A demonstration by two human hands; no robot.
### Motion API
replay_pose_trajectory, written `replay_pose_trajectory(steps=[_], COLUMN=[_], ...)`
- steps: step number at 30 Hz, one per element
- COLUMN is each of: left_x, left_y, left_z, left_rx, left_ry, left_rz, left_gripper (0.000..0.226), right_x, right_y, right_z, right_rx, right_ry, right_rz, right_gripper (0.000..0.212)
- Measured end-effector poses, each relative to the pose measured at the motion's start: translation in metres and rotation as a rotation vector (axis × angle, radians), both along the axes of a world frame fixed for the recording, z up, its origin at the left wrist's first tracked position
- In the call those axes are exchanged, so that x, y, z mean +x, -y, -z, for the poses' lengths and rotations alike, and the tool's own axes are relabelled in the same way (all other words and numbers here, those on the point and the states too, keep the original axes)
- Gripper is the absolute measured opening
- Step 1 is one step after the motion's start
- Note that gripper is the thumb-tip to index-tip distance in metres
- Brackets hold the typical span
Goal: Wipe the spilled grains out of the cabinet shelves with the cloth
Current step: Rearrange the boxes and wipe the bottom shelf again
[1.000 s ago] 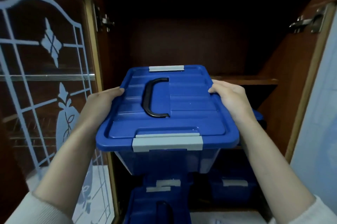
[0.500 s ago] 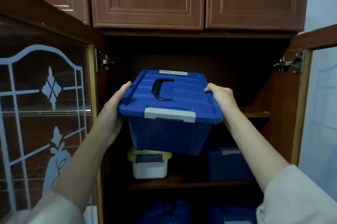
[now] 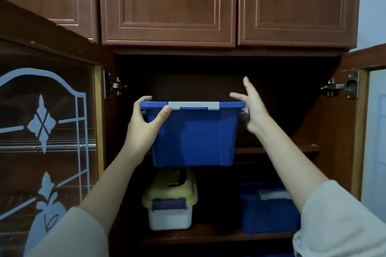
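Shelves first: upper shelf (image 3: 292, 148) runs across mid-frame, only its right stretch showing. It's dark, and no grains can be made out on it. Same story on the lower shelf (image 3: 208, 235) toward the bottom. No cloth in shot at all, and neither hand has one.

Then the blue box (image 3: 194, 135), dead ctr, up at upper-shelf level w/ its base hanging lower in frame than the shelf edge. Can't tell if any of it rests on the board. Now the left hand (image 3: 144, 129) grips the box's left front corner, thumb on the front just under the lid rim, fingers curled over the top. And the right hand (image 3: 253, 108) is at the box's right end, fingers straight and fanned out, blurred. Its palm looks to be against the rim, but can't say for sure. So the shelf lies behind and to the right of both hands, w/ the box between them.

Danger now, prob: only one real grip. If the right end isn't backed by the shelf or that palm, the box tips right and drops onto the yellow-lidded tub (image 3: 170, 204) or the second blue box (image 3: 269, 215) below. Also, w/ the box parked on the board, any grains under it can't be wiped. Off at left the glass door (image 3: 46, 131) stands open, beside the left forearm.
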State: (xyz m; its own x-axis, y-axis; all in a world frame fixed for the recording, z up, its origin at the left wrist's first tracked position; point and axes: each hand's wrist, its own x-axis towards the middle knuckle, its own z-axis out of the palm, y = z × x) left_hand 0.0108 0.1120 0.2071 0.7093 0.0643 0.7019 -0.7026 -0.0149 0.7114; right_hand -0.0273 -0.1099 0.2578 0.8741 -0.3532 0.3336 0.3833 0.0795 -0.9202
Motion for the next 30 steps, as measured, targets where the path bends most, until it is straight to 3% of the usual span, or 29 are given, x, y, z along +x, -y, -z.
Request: replay_pose_trajectory(steps=[2,3,6,11,21,24,27,30], left_x=[0.01,0.015,0.024,0.033,0.029,0.031,0.034,0.032], left_y=[0.005,0.009,0.015,0.031,0.142,0.17,0.188,0.2], left_z=[-0.002,-0.002,0.002,0.008,0.004,0.002,0.001,0.002], left_rx=[0.018,0.021,0.013,0.122,0.292,0.333,0.37,0.392], left_ry=[-0.031,-0.045,-0.075,-0.106,-0.113,-0.11,-0.096,-0.06], left_rz=[-0.013,-0.006,0.05,0.185,0.262,0.258,0.2,0.141], left_gripper=[0.056,0.059,0.071,0.099,0.099,0.099,0.1,0.1], right_x=[-0.002,-0.003,0.0,0.009,-0.011,-0.022,-0.026,-0.028], right_y=[-0.003,-0.006,-0.01,0.012,0.12,0.134,0.137,0.14], right_z=[0.008,0.016,0.044,0.056,0.054,0.054,0.062,0.066], right_rx=[-0.068,-0.144,-0.419,-0.457,-0.494,-0.705,-0.92,-0.979], right_ry=[0.114,0.156,0.232,0.247,0.123,0.048,-0.17,-0.28], right_rz=[-0.034,-0.024,0.083,0.278,0.578,0.591,0.571,0.604], right_gripper=[0.108,0.114,0.099,0.101,0.073,0.085,0.105,0.11])
